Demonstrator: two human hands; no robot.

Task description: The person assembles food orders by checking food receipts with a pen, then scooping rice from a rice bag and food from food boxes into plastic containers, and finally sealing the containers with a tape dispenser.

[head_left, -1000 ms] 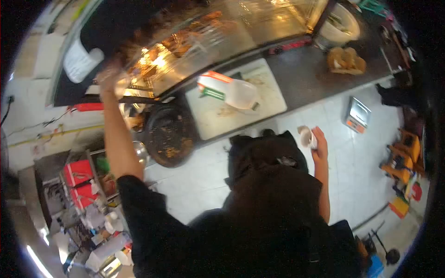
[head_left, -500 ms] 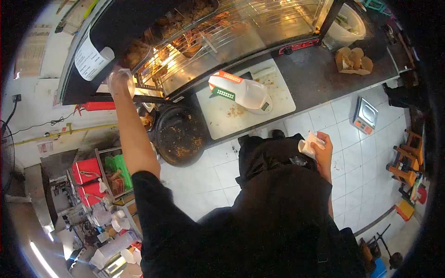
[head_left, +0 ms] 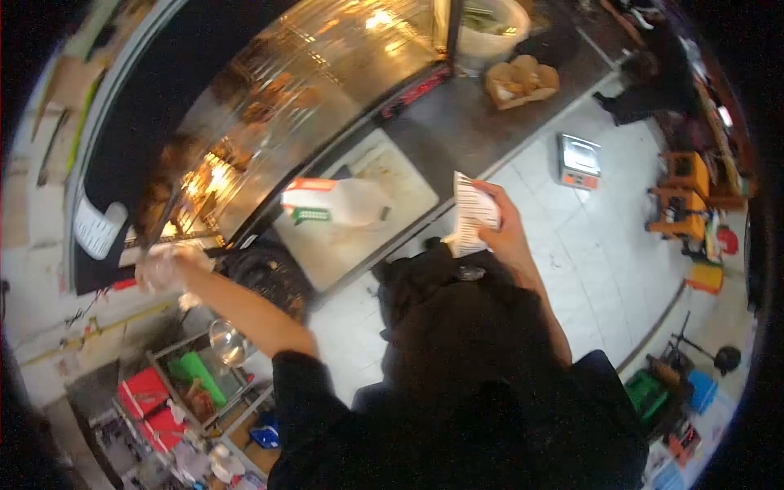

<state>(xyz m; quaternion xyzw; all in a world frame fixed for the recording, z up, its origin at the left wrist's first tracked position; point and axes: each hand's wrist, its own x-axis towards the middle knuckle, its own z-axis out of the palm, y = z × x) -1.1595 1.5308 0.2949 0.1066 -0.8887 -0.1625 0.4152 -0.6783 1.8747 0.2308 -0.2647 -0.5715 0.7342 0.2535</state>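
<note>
— Head view first: what does the person's right hand have?
— The right hand point(head_left: 508, 233) is closed on a white printed paper point(head_left: 472, 214), with thumb and fingers pinching its right side. The paper stands upright over the front edge of the worktop point(head_left: 457, 122), just beside the white cutting board point(head_left: 384, 184).
— And the left?
— The left hand point(head_left: 163, 269) is stretched out at the lower left end of the glass warmer point(head_left: 310, 98). It is blurred, so one cannot tell whether it grips anything.
— What lies on the board?
— A white jug point(head_left: 339, 202) with an orange end, on its side. A black round pan point(head_left: 269, 273) sits at the board's left edge, and a bag of buns point(head_left: 521, 80) near the worktop's far right corner.
</note>
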